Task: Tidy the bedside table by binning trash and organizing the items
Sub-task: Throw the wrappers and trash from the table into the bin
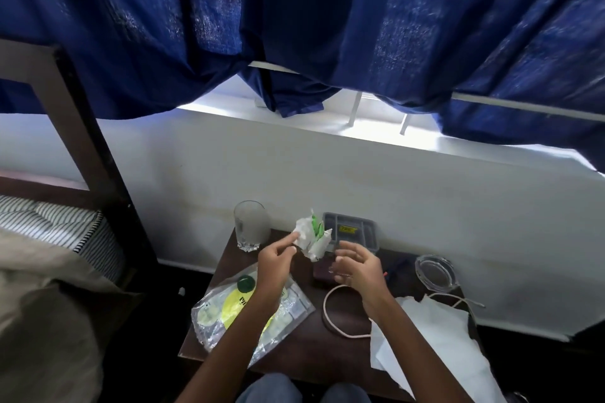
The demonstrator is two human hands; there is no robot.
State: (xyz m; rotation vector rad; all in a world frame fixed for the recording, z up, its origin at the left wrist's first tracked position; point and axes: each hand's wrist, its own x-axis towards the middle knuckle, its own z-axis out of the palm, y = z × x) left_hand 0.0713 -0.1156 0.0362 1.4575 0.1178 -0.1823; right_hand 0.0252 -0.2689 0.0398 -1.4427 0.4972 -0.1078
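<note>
A crumpled white and green wrapper (310, 235) is pinched in the fingertips of my left hand (276, 258), held above the back of the dark bedside table (304, 357). My right hand (357, 267) hovers just right of it, fingers spread and curled, holding nothing. Under my left forearm lies a clear plastic packet (229, 307) with yellow print and a green cap. A pinkish cable (330, 314) loops on the table below my right wrist. White paper (435, 337) covers the table's right side.
An empty drinking glass (250, 226) stands at the back left corner. A grey divided tray (352, 229) rests against the wall. A glass ashtray (435, 270) lies at the right. A small dark box (322, 271) sits under my right hand. The bed (49, 255) is at left.
</note>
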